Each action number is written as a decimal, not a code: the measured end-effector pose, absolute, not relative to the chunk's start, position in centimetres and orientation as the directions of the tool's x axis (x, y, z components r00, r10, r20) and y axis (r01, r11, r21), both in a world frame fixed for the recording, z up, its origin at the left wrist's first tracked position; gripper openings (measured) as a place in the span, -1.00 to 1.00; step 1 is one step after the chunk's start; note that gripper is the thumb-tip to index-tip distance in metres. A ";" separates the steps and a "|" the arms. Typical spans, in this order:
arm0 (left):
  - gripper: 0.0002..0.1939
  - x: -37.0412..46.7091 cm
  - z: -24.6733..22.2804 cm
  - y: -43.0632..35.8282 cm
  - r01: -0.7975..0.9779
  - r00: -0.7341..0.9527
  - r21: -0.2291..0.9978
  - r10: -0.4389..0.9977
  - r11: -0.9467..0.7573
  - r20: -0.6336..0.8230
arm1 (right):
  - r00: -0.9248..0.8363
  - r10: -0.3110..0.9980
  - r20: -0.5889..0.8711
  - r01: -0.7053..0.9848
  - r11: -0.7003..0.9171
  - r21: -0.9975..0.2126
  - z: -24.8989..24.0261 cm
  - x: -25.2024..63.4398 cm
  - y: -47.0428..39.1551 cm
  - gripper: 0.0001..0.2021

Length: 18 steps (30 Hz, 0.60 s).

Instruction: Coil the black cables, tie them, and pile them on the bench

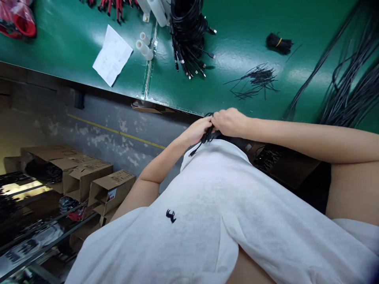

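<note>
Close to my waist, at the front edge of the green table, both hands meet on a small coiled black cable (pixel 208 135). My left hand (pixel 197 131) is closed around the coil from the left, and a plug end hangs below it. Pressed against it from the right, my right hand (pixel 230 122) has its fingers pinched at the top of the coil. Whatever else is between those fingertips is hidden. Nearest on the table lies a loose pile of thin black ties (pixel 257 80). A bundle of the same ties (pixel 279 43) is held by a yellow band.
A heap of coiled black cables (pixel 189 35) with metal plugs stands on the green table (pixel 237 23). Left of it are white rolls (pixel 144 49) and a paper sheet (pixel 113 55). Long black cables (pixel 355 86) lie at right. Cardboard boxes (pixel 111 185) stand at lower left.
</note>
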<state>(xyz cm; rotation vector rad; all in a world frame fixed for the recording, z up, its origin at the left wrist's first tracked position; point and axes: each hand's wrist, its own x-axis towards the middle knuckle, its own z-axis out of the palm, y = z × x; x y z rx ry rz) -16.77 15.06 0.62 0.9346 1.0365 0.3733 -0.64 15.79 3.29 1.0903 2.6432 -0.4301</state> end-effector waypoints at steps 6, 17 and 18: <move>-0.46 -17.8 -2.2 16.9 0.494 0.284 0.867 0.931 0.065 -0.231 | -0.583 0.768 -0.265 0.812 0.544 -0.211 1.8 -0.7 17.7 -0.68; -0.83 -16.0 -4.2 19.9 0.672 0.637 0.603 0.751 -0.429 -0.175 | -0.710 0.643 -0.287 0.684 0.727 -0.063 -0.1 0.1 17.3 -0.69; -0.87 -15.2 -4.8 19.2 0.707 0.562 0.631 0.796 -0.320 -0.226 | -0.695 0.651 -0.306 0.696 0.716 -0.059 -0.2 0.0 17.3 -0.70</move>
